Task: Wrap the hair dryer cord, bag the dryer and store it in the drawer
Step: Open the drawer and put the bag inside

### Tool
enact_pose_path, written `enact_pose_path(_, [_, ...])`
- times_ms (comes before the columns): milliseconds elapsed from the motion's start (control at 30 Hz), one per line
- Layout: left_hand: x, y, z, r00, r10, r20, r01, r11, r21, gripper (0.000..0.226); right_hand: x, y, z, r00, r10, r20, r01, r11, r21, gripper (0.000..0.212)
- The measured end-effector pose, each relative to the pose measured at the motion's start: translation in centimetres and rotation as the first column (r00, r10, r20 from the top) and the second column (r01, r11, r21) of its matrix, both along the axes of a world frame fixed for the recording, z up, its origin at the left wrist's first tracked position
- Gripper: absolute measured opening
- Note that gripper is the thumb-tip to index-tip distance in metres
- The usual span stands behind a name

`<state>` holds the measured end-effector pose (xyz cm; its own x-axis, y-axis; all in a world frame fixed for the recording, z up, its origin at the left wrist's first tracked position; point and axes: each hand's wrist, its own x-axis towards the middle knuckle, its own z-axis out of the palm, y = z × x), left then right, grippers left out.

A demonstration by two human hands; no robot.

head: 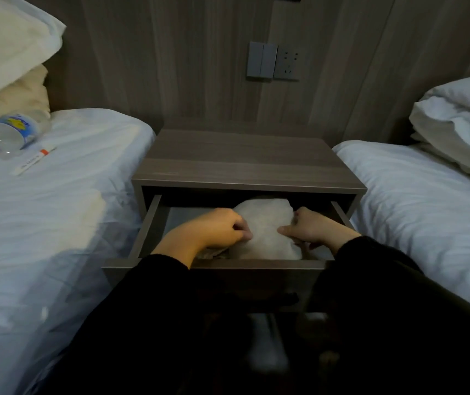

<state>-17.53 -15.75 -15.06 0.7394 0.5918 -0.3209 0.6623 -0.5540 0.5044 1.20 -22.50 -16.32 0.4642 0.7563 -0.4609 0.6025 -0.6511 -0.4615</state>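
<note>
Centre frame: nightstand (245, 158) drawer (147, 226) pulled open. Inside it a bulging white bag (265, 226), contents hidden, lying toward the drawer's middle-right. Left hand (216, 228), fingers curled, pinches the bag's left side. Right hand (311, 228), fingers curled, grips its right edge. Upper left: plastic bottle (11, 132) lying on the bed (57, 209).

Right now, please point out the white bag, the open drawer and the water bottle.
white bag (265, 223): head view, middle of its top surface.
open drawer (147, 226): head view, left side wall.
water bottle (20, 127): head view, blue label.
</note>
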Motion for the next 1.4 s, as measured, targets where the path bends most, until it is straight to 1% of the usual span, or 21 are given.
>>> enact_pose_path(33, [-0.2, -0.5, 0.6, 0.999, -0.047, 0.014, 0.047, 0.998, -0.04, 0.03, 0.1, -0.6, 0.2, 0.998, 0.044, 0.043, -0.045, 0.999, 0.031, 0.055])
enact_pose_path(100, [-0.6, -1.2, 1.4, 0.984, -0.18, -0.016, 0.178, 0.98, -0.092, 0.033, 0.3, -2.3, 0.4, 0.982, 0.132, 0.134, -0.152, 0.977, 0.151, 0.043])
enact_pose_path(167, [-0.9, -1.5, 1.5, 0.958, -0.283, -0.048, 0.277, 0.955, -0.104, 0.038, 0.0, -4.4, 0.7, 0.963, 0.179, 0.202, -0.233, 0.929, 0.287, 0.034])
enact_pose_path(200, [-1.0, -1.7, 1.4, 0.954, -0.298, -0.035, 0.294, 0.952, -0.092, 0.038, -0.3, -5.6, 1.0, 0.95, 0.232, 0.209, -0.289, 0.907, 0.306, 0.032])
enact_pose_path(233, [-0.9, -1.7, 1.2, 0.955, -0.298, -0.006, 0.297, 0.952, -0.076, 0.037, -0.5, -6.5, 1.2, 0.932, 0.309, 0.189, -0.354, 0.888, 0.295, 0.032])
enact_pose_path(300, [-0.7, -2.0, 0.8, 0.955, -0.295, 0.044, 0.297, 0.953, -0.054, 0.032, -1.3, -7.8, 1.4, 0.89, 0.439, 0.124, -0.456, 0.865, 0.211, 0.03])
enact_pose_path(367, [-0.7, -2.4, 0.5, 0.953, -0.294, 0.069, 0.297, 0.954, -0.042, 0.027, -1.8, -8.3, 1.4, 0.876, 0.47, 0.108, -0.482, 0.853, 0.2, 0.021])
enact_pose_path(467, [-0.8, -2.7, 0.0, 0.958, -0.253, 0.134, 0.254, 0.967, 0.005, 0.022, -2.1, -8.3, 1.3, 0.881, 0.432, 0.193, -0.47, 0.844, 0.258, 0.01])
enact_pose_path(600, [-0.9, -2.5, -0.2, 0.962, -0.202, 0.183, 0.172, 0.971, 0.167, 0.022, -2.1, -7.6, 0.3, 0.877, 0.348, 0.332, -0.447, 0.844, 0.295, 0.017])
enact_pose_path(667, [-0.7, -2.3, -0.4, 0.967, -0.154, 0.203, 0.093, 0.955, 0.281, 0.023, -2.2, -6.8, -0.3, 0.851, 0.296, 0.433, -0.457, 0.823, 0.336, 0.021])
enact_pose_path(733, [-0.4, -1.9, -1.0, 0.981, -0.11, 0.16, 0.028, 0.896, 0.443, 0.028, -2.1, -5.7, -1.0, 0.815, 0.257, 0.519, -0.485, 0.792, 0.371, 0.02])
enact_pose_path(833, [0.4, -0.9, -2.2, 0.988, -0.078, 0.134, -0.026, 0.766, 0.642, 0.033, -1.5, -4.1, -2.1, 0.762, 0.202, 0.616, -0.534, 0.734, 0.42, 0.023])
enact_pose_path(900, [1.1, -0.1, -2.9, 0.984, -0.088, 0.155, -0.056, 0.67, 0.741, 0.039, -0.9, -3.0, -2.7, 0.716, 0.13, 0.686, -0.558, 0.697, 0.45, 0.037])
enact_pose_path(933, [1.5, 0.4, -3.1, 0.983, -0.074, 0.167, -0.083, 0.631, 0.771, 0.046, -0.6, -2.3, -3.0, 0.701, 0.09, 0.707, -0.554, 0.694, 0.461, 0.046])
enact_pose_path(1000, [2.1, 1.4, -3.2, 0.986, -0.001, 0.167, -0.132, 0.604, 0.786, 0.064, 0.2, -1.0, -3.3, 0.684, 0.035, 0.729, -0.519, 0.726, 0.452, 0.063])
enact_pose_path(1033, [2.4, 2.0, -3.3, 0.989, 0.036, 0.145, -0.137, 0.608, 0.782, 0.071, 0.5, -0.4, -3.5, 0.672, 0.016, 0.74, -0.499, 0.748, 0.437, 0.068])
enact_pose_path(1133, [3.0, 4.2, -3.9, 0.986, 0.123, 0.109, -0.162, 0.628, 0.761, 0.078, 1.7, 1.0, -4.1, 0.628, -0.008, 0.778, -0.449, 0.813, 0.371, 0.078])
enact_pose_path(1167, [3.1, 4.8, -4.2, 0.983, 0.142, 0.117, -0.181, 0.629, 0.756, 0.077, 2.0, 1.4, -4.3, 0.609, -0.017, 0.793, -0.44, 0.825, 0.356, 0.079])
enact_pose_path(1233, [3.4, 5.6, -4.9, 0.978, 0.148, 0.146, -0.206, 0.591, 0.78, 0.074, 2.4, 2.3, -4.6, 0.567, -0.04, 0.823, -0.436, 0.833, 0.341, 0.077])
enact_pose_path(1300, [3.6, 6.0, -5.8, 0.974, 0.144, 0.173, -0.224, 0.531, 0.817, 0.074, 2.7, 3.1, -4.7, 0.554, -0.076, 0.829, -0.422, 0.833, 0.359, 0.073])
enact_pose_path(1400, [3.8, 6.6, -6.8, 0.958, 0.126, 0.256, -0.285, 0.459, 0.841, 0.073, 2.8, 3.8, -5.0, 0.549, -0.126, 0.826, -0.419, 0.814, 0.403, 0.069])
